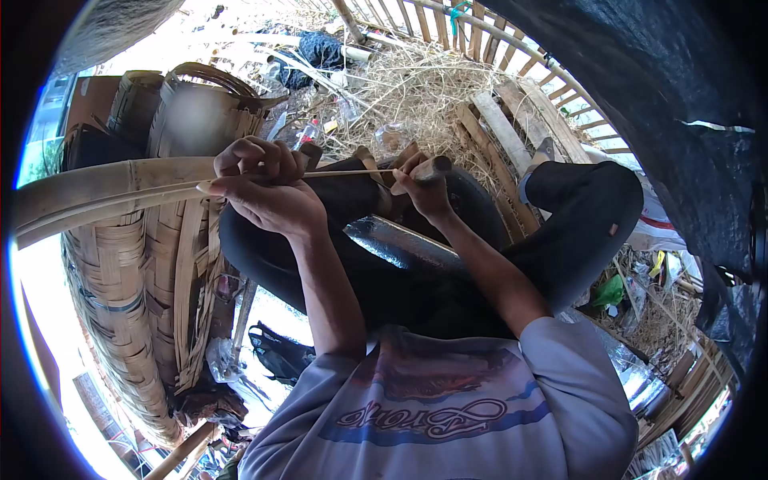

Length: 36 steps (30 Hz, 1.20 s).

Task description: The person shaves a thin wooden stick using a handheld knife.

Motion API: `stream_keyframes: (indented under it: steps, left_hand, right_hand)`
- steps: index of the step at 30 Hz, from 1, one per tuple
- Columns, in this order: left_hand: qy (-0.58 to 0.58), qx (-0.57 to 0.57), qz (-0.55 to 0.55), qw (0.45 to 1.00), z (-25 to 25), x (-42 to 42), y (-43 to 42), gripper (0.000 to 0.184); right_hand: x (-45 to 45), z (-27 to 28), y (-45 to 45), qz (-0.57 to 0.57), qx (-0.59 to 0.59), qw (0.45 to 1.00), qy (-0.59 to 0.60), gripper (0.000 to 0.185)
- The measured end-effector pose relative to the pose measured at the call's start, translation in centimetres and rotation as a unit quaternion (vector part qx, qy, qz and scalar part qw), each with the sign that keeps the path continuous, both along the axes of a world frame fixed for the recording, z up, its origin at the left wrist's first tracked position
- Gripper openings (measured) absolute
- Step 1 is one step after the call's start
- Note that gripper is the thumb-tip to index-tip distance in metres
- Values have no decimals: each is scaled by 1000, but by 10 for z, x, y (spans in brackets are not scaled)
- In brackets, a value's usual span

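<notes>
My left hand (pixel 268 188) is closed around a thin bamboo strip, its fingers curled over the top and the thumb pointing left. Long split bamboo lengths (pixel 112 178) run from the left edge up to this hand. Between my hands a narrow pale bamboo strip (pixel 348 172) stretches almost level. My right hand (pixel 424 188) is wrapped round a thick wooden handle (pixel 436 166) with a rounded end; whatever blade it has cannot be made out. The strip's right end meets the fingers of this hand. A brown rounded wooden end (pixel 310 152) shows just beside my left fingers.
Woven bamboo rolls (pixel 116 296) stand on the left. My crossed legs in black trousers (pixel 584 208) surround a shiny flat board (pixel 400 240). Ahead lie dry straw (pixel 424 80), planks (pixel 500 120) and a bamboo fence (pixel 480 36). A dark tarp (pixel 640 80) hangs at right.
</notes>
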<state>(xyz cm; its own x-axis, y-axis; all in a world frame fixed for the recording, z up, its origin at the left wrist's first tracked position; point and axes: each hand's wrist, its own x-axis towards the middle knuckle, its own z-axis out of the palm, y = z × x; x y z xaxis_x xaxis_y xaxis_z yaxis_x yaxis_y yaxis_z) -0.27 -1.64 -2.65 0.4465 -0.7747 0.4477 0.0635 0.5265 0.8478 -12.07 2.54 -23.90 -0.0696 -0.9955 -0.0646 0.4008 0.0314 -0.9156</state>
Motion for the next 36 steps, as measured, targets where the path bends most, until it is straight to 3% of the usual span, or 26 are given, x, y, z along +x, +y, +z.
stream_keyframes:
  steps: [7,12,15,28,31,33,36]
  left_hand:
    - [1,3,3,1000,0,4,1,56]
    - [-2,6,-6,1000,1,0,1,56]
    - [-1,6,9,1000,1,1,1,56]
    - [3,6,-3,1000,0,2,2,57]
    - [-10,-1,-1,1000,0,2,0,57]
    - [-19,-3,-2,1000,-3,5,0,57]
    - [9,4,8,1000,0,2,3,57]
  right_hand:
    - [-10,4,-4,-17,56,997,-55,17]
    - [-2,-21,1,-28,-17,999,30,16]
    - [-8,-15,-1,-6,30,999,12,15]
    - [1,-24,5,0,-2,1000,-9,16]
    - [2,-36,4,19,7,999,50,16]
    - [5,-41,2,-45,-21,998,32,16]
    - [3,-2,2,-31,14,998,-48,16]
